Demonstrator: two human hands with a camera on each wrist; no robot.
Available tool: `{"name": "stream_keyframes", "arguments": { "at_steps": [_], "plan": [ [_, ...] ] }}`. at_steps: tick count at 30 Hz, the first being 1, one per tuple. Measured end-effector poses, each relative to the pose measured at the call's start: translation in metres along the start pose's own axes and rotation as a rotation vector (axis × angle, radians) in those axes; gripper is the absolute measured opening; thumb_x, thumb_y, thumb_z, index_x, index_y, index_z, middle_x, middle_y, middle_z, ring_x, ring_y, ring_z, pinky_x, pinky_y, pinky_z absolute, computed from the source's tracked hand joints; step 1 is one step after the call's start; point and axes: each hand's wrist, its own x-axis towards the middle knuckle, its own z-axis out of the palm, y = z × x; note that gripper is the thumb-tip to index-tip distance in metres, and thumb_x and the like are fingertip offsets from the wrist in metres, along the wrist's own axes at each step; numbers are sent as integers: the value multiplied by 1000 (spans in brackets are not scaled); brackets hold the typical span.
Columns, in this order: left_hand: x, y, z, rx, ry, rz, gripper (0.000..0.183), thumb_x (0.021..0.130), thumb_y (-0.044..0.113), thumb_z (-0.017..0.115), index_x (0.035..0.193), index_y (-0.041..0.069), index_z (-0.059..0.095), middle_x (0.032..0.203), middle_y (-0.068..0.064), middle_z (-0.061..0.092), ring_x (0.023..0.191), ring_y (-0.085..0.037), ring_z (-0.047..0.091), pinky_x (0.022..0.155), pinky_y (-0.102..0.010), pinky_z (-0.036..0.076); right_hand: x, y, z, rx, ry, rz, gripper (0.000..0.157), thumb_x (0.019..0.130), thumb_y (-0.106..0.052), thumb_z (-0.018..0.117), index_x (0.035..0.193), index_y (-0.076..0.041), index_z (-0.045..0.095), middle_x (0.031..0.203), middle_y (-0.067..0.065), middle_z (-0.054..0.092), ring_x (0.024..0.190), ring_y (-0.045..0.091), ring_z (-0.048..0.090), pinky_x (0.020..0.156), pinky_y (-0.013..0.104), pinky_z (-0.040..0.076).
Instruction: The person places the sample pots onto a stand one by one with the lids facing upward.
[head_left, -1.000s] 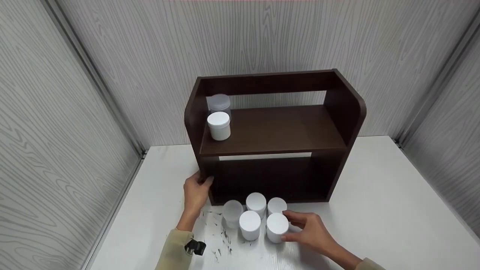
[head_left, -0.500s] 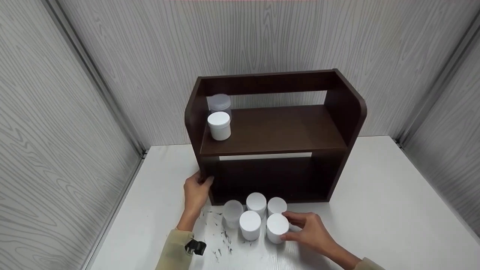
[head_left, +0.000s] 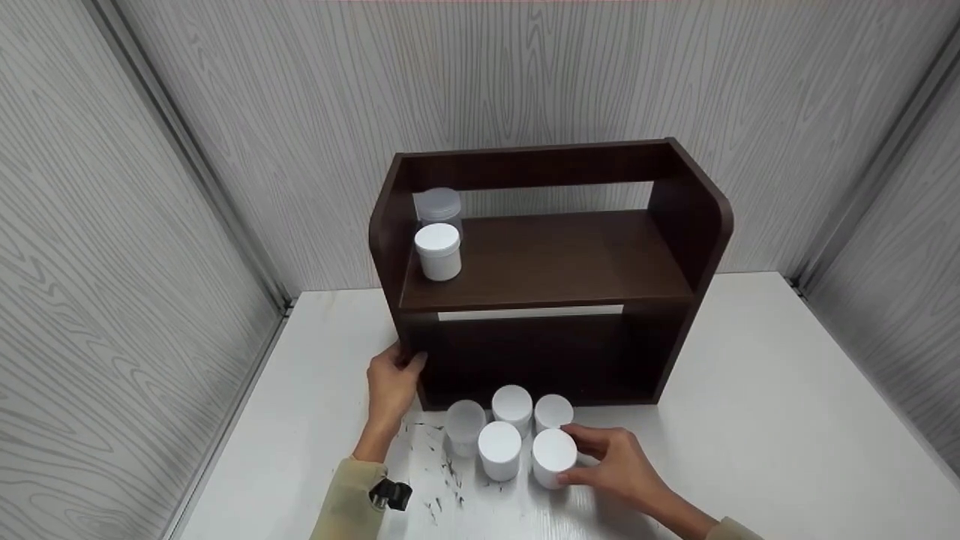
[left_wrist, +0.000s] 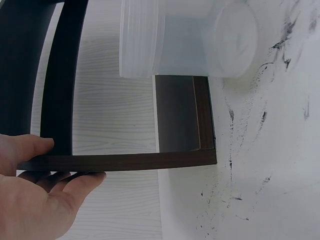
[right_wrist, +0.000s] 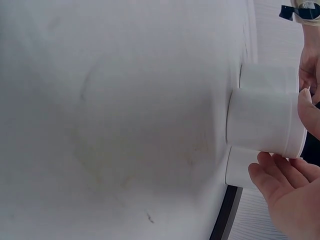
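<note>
My left hand (head_left: 392,386) grips the left side panel of a dark brown two-tier shelf (head_left: 547,300), thumb inside and fingers outside in the left wrist view. With thumb and fingers my right hand (head_left: 619,465) holds a white lidded jar (head_left: 555,454) by its right side; it stands upright on the table. Close around it are another white jar (head_left: 499,448), a white jar behind (head_left: 512,406), a partly covered white jar (head_left: 554,411) and a translucent jar (head_left: 466,424). In the right wrist view the fingers touch the white jar (right_wrist: 265,120) near its lid.
On the upper shelf board, at the left end, a white jar (head_left: 439,251) stands in front of a translucent jar (head_left: 440,206). Dark scuff marks lie on the white table (head_left: 750,420) near the left wrist. Grey wood-patterned panels (head_left: 525,75) enclose the back and sides.
The jar in my right hand has shifted very slightly toward me, along with the hand. My left hand stays on the shelf's side panel.
</note>
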Motion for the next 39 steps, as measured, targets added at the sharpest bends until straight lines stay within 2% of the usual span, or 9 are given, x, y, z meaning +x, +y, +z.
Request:
{"name": "stream_keyframes", "arguments": {
  "at_steps": [9, 16, 24, 39],
  "plan": [
    [1, 0, 0, 19, 8, -8, 33, 100, 7, 67, 128, -9, 68, 117, -23, 73, 104, -33, 72, 87, -42, 58, -4, 1, -4, 16, -3, -18, 61, 74, -13, 98, 128, 0, 74, 127, 12, 74, 119, 33, 69, 99, 36, 54],
    [1, -1, 0, 28, 9, -5, 33, 100, 7, 67, 129, -9, 68, 117, -23, 74, 105, -33, 72, 88, -43, 59, -4, 3, -2, 34, -6, -9, 67, 73, -12, 98, 132, 5, 70, 131, 17, 71, 119, 32, 69, 99, 34, 54],
    [2, 0, 0, 18, 4, -8, 34, 100, 8, 67, 130, -10, 67, 118, -22, 73, 106, -32, 72, 88, -41, 58, -5, 2, -4, 23, -21, -21, 66, 73, -10, 98, 132, 2, 71, 132, 15, 71, 122, 33, 67, 99, 35, 54],
    [1, 0, 0, 13, 1, -26, 36, 101, 8, 67, 132, -9, 66, 121, -23, 72, 109, -33, 71, 92, -44, 57, -5, 4, -2, 44, -29, -1, 70, 73, -7, 97, 135, 7, 67, 136, 20, 67, 119, 29, 69, 99, 33, 54]
  ]
}}
